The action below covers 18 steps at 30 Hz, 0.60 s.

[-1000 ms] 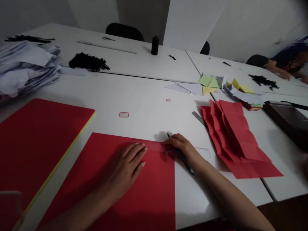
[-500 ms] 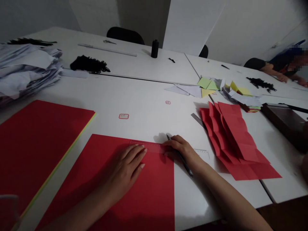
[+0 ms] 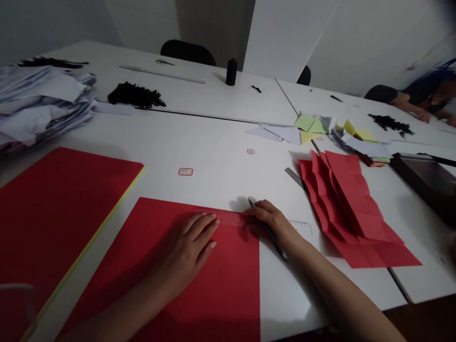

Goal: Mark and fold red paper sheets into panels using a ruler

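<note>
A large red paper sheet [image 3: 228,275] lies flat before me on the white table. Along its far edge is a clear plastic ruler [image 3: 228,218], whose right end sticks out past the sheet onto the table. My left hand [image 3: 190,244] rests flat on the sheet, fingers stretched out, fingertips on the ruler's left part. My right hand [image 3: 270,223] is closed around a dark pen [image 3: 276,244]. The fingers of that hand touch the ruler near the sheet's right edge. The pen's far end points up and away, and the other end slants down toward me.
A stack of red and yellow-edged paper [image 3: 78,199] lies at left, below a heap of white paper [image 3: 46,102]. Folded red sheets [image 3: 363,204] and a metal ruler [image 3: 294,177] are at right. Farther back stand a black bottle [image 3: 231,72] and black cord [image 3: 135,95]. Another person [image 3: 423,95] sits far right.
The whole view has shifted slightly, so things appear a little farther right. Both hands keep the same places on the sheet and ruler.
</note>
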Each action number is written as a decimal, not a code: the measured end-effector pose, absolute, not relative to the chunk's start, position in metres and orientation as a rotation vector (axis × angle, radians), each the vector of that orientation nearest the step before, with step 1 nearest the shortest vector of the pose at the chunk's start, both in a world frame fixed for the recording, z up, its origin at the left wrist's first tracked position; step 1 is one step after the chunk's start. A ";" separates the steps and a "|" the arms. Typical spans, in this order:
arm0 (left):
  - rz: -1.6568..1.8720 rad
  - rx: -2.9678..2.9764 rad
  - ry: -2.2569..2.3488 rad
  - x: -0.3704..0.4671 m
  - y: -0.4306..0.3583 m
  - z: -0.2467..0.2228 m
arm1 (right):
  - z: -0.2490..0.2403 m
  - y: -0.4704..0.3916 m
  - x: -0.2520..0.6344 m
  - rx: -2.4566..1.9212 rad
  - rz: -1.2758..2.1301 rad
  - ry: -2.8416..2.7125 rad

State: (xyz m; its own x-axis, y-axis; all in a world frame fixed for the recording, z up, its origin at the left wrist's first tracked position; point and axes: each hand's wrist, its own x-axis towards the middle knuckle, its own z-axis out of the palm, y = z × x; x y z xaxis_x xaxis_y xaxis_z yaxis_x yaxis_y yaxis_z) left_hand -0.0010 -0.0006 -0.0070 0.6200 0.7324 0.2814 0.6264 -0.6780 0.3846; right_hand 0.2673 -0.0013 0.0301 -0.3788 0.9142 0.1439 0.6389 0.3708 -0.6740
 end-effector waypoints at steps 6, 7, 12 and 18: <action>0.629 2.586 1.109 -0.001 0.000 -0.006 | 0.031 -0.001 0.267 -1.346 0.746 -2.127; 0.629 2.584 1.110 -0.001 0.000 -0.005 | 0.031 -0.001 0.267 -1.346 0.748 -2.125; 0.627 2.587 1.116 -0.001 0.000 -0.003 | 0.030 -0.001 0.267 -1.338 0.742 -2.123; 0.634 2.576 1.111 0.000 0.000 -0.003 | 0.030 -0.001 0.268 -1.328 0.720 -2.130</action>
State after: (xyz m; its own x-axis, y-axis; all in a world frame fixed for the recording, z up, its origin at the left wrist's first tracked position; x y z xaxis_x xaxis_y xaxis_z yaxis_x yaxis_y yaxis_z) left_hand -0.0004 -0.0002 -0.0035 0.6115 0.7374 0.2869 0.6218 -0.6721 0.4021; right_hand 0.2676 -0.0010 0.0295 -0.3810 0.9121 0.1516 0.6330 0.3768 -0.6763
